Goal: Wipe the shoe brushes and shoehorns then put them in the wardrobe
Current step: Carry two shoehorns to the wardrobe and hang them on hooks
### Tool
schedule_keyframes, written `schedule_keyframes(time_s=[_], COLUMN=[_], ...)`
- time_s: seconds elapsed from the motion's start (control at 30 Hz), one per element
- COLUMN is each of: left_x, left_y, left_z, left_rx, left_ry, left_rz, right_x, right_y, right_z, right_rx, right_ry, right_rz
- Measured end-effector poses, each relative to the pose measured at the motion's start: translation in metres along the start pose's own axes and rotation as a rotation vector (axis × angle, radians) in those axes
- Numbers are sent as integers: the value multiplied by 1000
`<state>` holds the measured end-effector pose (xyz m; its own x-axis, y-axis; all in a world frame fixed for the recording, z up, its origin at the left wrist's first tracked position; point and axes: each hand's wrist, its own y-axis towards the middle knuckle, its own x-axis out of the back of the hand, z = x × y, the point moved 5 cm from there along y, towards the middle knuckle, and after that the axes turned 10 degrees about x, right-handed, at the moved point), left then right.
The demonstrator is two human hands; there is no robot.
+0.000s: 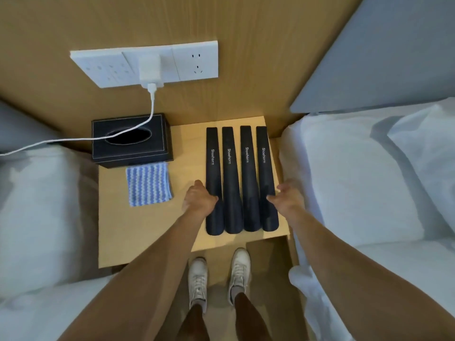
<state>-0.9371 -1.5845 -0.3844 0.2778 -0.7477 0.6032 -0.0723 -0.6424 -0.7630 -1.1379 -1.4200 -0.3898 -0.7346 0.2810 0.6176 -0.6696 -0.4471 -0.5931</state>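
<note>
Several dark shoehorns (232, 180), each printed "Shoehorn", lie side by side lengthwise on the wooden bedside table (147, 230). My left hand (198, 200) rests against the left edge of the leftmost shoehorn, thumb on top of it. My right hand (286, 196) touches the right edge of the rightmost shoehorn (267, 168), fingers fairly straight. A folded blue-and-white striped cloth (147, 184) lies on the table left of the shoehorns. No shoe brush is in view.
A black tissue box (131, 140) stands at the table's back left. A white charger cable (73, 139) runs from the wall socket panel (147, 64) across it to the left. White-covered beds (357, 180) flank the table on both sides. My feet in white sneakers (219, 276) stand below.
</note>
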Motion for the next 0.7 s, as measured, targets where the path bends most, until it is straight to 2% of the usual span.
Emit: schedule_keyframes(time_s=[0.23,0.47,0.6,0.7], left_x=[-24,-28,-18,-7], left_y=[32,53,53,40], left_z=[1,6,11,9], left_rx=[132,226,216,163], left_ry=[28,-3,-11,77], left_rz=[-85,-61,-64,-86], right_x=[-12,-15,-6,5], right_y=[36,52,53,45], right_z=[-14,-28,-33,-34], right_rx=[11,-18,-35,2], right_ry=[-92,-66,-20,-39], right_rz=[-55,14,22,23])
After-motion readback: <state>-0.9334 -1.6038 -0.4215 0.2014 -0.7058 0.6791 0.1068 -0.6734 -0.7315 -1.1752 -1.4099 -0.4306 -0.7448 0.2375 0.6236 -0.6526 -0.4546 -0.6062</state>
